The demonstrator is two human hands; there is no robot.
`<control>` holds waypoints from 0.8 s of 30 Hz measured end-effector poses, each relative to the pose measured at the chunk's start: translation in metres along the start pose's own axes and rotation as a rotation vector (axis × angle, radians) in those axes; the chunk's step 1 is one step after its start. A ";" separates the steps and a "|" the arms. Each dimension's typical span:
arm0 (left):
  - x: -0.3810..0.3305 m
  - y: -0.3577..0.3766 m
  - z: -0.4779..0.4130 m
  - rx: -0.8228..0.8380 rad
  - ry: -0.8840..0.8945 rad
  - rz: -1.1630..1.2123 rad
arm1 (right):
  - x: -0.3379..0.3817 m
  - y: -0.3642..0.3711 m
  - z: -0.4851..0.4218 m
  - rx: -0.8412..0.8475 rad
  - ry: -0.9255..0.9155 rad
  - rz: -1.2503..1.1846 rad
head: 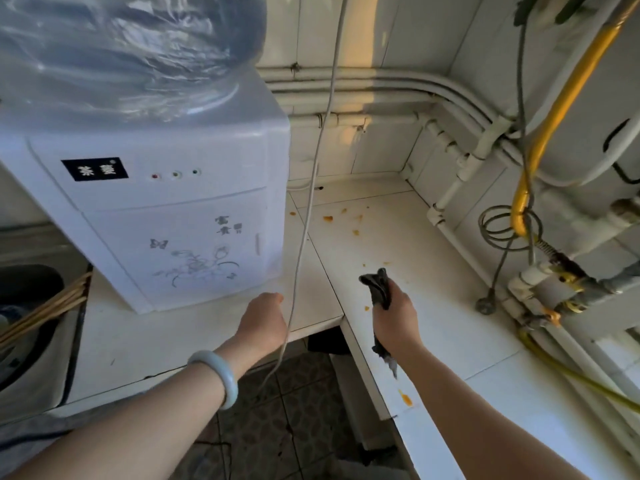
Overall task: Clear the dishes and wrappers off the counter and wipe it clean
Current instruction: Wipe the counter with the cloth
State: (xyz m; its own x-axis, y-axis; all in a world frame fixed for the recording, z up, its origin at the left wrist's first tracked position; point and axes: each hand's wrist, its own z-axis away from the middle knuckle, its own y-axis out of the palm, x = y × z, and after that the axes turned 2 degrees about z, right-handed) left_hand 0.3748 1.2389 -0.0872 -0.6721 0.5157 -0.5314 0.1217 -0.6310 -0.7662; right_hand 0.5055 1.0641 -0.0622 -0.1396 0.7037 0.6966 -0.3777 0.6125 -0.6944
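Grips a crumpled dark grey cloth (379, 289) in the fisted right hand (394, 317) over the crumb-strewn white worktop (450, 306). Holds the left hand (265, 320) forward, fingers tucked under, beside a hanging grey cord (298, 271); hold unclear.

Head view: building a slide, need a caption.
Right hand grips a dark rag over the orange-crumbed counter; left hand beside a hanging cable.

Right hand (394, 315) grips a dark rag (379, 289) above the crumb-strewn counter (433, 306).
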 end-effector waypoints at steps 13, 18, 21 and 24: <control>-0.007 -0.026 -0.057 0.362 0.432 -0.630 | -0.024 0.082 -0.087 0.161 -0.641 0.692; -0.014 -0.017 -0.070 0.410 0.369 -0.681 | -0.003 0.065 -0.155 0.022 -0.238 0.645; -0.014 -0.012 -0.075 0.419 0.316 -0.664 | 0.033 0.101 -0.152 0.075 -0.481 0.506; -0.016 -0.011 -0.079 0.431 0.252 -0.611 | 0.055 0.130 -0.134 0.212 -0.716 0.634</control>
State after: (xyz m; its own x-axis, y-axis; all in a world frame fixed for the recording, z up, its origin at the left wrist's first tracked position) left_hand 0.4414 1.2833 -0.0987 -0.3364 0.9269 -0.1663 -0.5446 -0.3356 -0.7686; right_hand 0.5713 1.2304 -0.1388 -0.8693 0.4527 0.1985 -0.1876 0.0693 -0.9798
